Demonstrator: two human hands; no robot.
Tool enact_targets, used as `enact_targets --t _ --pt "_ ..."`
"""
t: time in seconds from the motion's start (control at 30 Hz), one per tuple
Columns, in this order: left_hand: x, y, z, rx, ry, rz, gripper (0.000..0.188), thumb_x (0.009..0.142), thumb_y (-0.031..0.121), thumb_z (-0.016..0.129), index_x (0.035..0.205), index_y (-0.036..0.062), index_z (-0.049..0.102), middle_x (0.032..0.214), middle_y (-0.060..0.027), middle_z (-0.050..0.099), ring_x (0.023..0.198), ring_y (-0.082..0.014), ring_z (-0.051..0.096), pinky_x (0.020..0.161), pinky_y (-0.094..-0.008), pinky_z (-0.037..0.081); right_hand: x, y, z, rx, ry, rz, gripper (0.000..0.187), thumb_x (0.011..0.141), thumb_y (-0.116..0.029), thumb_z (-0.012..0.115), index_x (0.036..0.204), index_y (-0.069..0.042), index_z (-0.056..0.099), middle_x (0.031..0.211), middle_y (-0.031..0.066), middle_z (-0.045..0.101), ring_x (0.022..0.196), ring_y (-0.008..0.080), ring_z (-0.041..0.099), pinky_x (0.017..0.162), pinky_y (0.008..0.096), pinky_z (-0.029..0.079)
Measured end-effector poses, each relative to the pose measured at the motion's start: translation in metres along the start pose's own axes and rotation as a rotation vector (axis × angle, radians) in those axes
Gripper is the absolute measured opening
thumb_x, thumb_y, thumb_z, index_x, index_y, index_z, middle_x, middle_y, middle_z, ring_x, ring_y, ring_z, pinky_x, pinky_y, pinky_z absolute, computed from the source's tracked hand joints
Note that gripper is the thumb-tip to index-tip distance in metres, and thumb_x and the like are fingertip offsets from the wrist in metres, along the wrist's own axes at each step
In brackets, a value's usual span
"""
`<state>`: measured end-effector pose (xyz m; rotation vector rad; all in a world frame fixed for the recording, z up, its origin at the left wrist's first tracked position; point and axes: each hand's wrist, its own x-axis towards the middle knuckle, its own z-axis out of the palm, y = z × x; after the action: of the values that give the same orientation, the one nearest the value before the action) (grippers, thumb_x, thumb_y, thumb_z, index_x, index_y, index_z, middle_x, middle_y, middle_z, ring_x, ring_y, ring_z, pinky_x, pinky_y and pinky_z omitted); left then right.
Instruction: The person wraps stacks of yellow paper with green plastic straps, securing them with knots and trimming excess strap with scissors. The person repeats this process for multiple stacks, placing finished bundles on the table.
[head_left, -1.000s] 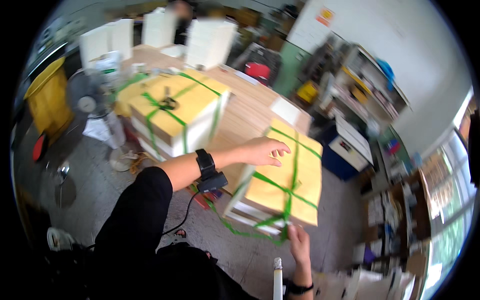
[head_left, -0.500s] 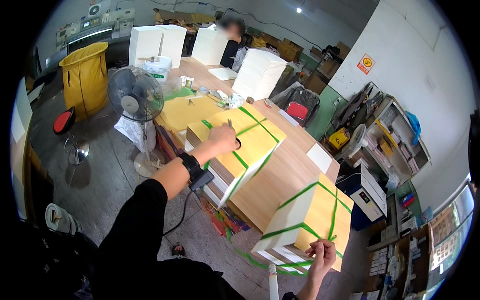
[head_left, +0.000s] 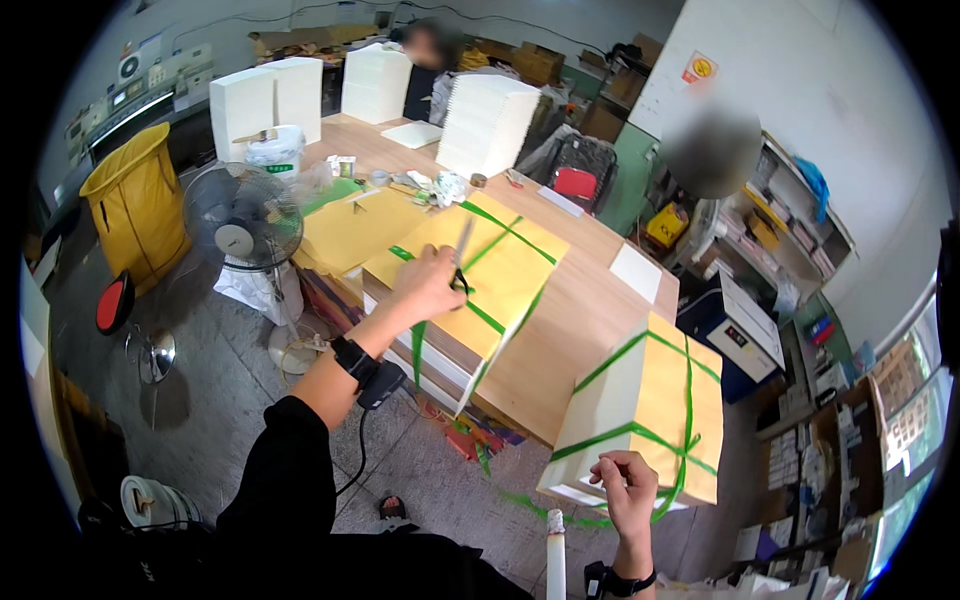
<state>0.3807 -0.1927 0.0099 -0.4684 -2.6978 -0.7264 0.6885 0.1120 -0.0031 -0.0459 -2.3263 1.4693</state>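
A pair of scissors (head_left: 462, 262) is in my left hand (head_left: 428, 286), the blades pointing up and away. That hand is above the left bundle (head_left: 500, 280), a stack of sheets with a yellow cover and green ribbon crossed over it. At the near right, another bundle (head_left: 640, 400) with the same yellow top stands at the table's edge, its green ribbon (head_left: 690, 400) tied in a knot on top. My right hand (head_left: 628, 492) is by its near side, fingers curled in; whatever is between them cannot be made out.
Loose green ribbon (head_left: 520, 498) trails off the wooden table (head_left: 540, 350). A standing fan (head_left: 240, 225) is at the left, beside a yellow bag (head_left: 135, 210). Tall white paper stacks (head_left: 487, 125) line the far side, where a person (head_left: 425, 85) is. A cigarette (head_left: 556, 555) juts up from the lower edge.
My right hand has come away from the ribbon knot on the right bundle. The scissors in my left hand have swung to point more outward. The whole view has shifted.
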Motion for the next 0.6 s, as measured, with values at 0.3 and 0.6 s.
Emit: enact_targets --t 0.3,0.6 --pt "-0.107 0.189 0.003 -1.127 -0.73 0.302 0.053 0.085 0.005 0.062 0.135 0.0028 0.048 0.107 -0.002 0.053 0.074 -0.0053 0.053 0.061 -0.0213 0.043 -0.035 0.001 -0.059 0.328 -0.187 0.034 0.042 0.096 0.002 0.059 0.136 -0.001 0.045 0.107 0.0109 0.066 0.093 0.0161 0.067 0.08 0.0291 0.056" --pt "-0.228 0.358 0.12 -1.158 -0.884 0.468 0.06 0.091 -0.001 0.061 0.146 -0.0016 0.036 0.114 -0.0084 0.045 0.091 -0.0121 0.061 0.076 -0.0285 0.052 -0.114 0.061 -0.174 0.491 -0.106 0.265 0.051 0.092 -0.001 0.068 0.137 -0.004 0.045 0.102 0.0058 0.064 0.086 0.0118 0.065 0.065 0.0213 0.049"
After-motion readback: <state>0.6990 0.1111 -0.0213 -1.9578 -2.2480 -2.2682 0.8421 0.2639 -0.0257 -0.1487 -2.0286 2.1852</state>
